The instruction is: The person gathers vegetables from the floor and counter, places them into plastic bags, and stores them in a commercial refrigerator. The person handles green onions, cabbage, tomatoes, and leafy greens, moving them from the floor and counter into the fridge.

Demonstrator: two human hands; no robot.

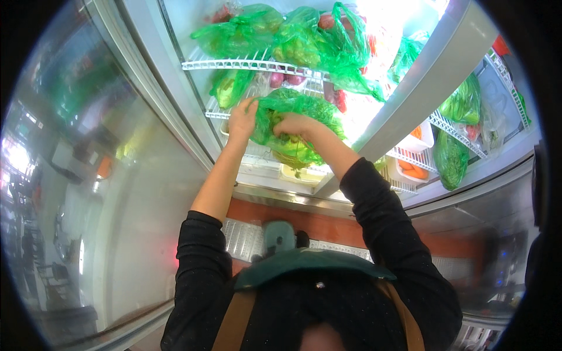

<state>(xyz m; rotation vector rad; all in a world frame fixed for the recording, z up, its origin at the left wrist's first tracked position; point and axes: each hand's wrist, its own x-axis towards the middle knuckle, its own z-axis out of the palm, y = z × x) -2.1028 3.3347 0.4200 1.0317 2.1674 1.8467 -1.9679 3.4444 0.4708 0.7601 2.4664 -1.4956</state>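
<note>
A green plastic bag [303,101] of leafy greens lies at the front of the lower wire shelf in an open upright fridge. My left hand [243,117] grips the bag's left edge between thumb and fingers. My right hand [296,125] is at the bag's mouth, its curled fingers among the stems [294,151]; the fingertips are partly hidden, so whether they hold any stems is unclear. Roots and stems stick out towards me. Behind the bag, purple onions [285,79] sit on the shelf, and a bagged pale vegetable [227,90] lies to the left.
Above, a white wire shelf [246,66] bears more green bags [303,41]. A metal post [421,79] stands right of my hands. Beyond it are tubs of carrots [412,169] and bagged greens [452,160]. The glass door [131,175] stands at the left.
</note>
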